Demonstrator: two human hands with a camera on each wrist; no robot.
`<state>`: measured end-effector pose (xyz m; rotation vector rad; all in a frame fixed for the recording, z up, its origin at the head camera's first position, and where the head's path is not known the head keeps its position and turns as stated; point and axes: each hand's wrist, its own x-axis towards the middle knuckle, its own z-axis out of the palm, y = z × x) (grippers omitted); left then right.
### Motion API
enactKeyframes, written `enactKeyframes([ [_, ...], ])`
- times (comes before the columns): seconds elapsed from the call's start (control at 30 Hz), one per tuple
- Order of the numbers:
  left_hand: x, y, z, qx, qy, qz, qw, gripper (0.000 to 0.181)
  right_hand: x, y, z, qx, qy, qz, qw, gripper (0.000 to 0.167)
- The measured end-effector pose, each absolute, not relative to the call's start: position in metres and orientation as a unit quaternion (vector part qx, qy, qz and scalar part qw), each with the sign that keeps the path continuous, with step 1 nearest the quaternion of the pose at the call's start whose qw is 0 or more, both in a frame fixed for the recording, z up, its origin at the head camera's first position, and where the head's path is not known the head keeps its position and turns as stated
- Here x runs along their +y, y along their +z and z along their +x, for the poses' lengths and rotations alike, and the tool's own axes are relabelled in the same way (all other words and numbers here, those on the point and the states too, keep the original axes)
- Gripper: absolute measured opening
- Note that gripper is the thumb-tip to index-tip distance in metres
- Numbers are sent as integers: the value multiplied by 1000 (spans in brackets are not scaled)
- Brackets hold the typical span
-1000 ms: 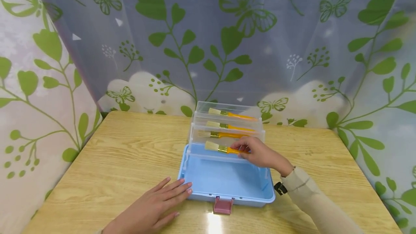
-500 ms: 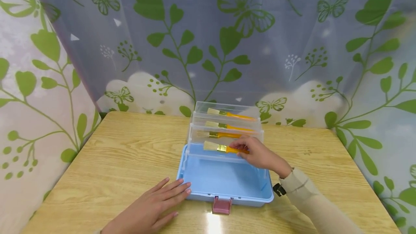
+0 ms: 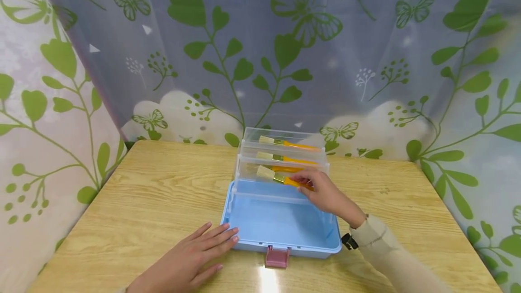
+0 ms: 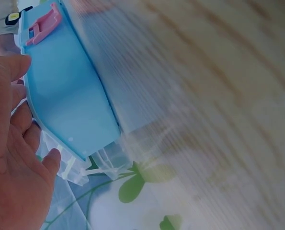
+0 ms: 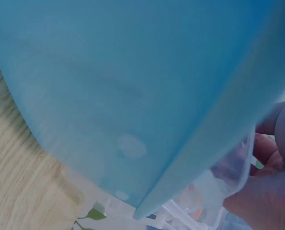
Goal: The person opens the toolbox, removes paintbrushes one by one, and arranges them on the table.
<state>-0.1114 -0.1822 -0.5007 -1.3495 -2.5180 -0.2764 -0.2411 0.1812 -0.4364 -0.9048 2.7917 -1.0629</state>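
In the head view my right hand (image 3: 322,193) pinches the orange handle of a flat paintbrush (image 3: 280,178). Its pale bristles point left and slightly up, in front of the lowest clear tray (image 3: 244,189) of a light blue storage box (image 3: 281,225). My left hand (image 3: 190,253) lies with fingers extended, fingertips at the box's front left corner. The left wrist view shows this hand (image 4: 17,158) against the blue wall (image 4: 65,91). In the right wrist view, the box's underside or wall (image 5: 94,96) fills most of the picture; fingers (image 5: 262,191) show beside a clear tray, the brush hidden.
Several clear tiers rise at the back of the box, holding other orange paintbrushes (image 3: 300,145). A pink latch (image 3: 277,257) hangs at the front. The box stands on a wooden table (image 3: 171,184), with a leaf-patterned curtain (image 3: 260,58) behind.
The paintbrush's bristle end has tipped upward, now overlapping the brush behind it. My right hand has stayed in nearly the same spot, still gripping the handle. The left hand has not moved.
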Motion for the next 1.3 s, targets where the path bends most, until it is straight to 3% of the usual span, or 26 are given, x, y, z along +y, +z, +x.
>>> enactKeyframes([
  [0.63,-180,-500,-110,-867,-91,-469,144,70,194,-422,-221,891,-380,-239,-70,40],
  [1.3,-180,-500,-107,-870,-106,-461,139,70,232,-436,-196,891,-391,-169,-157,34],
])
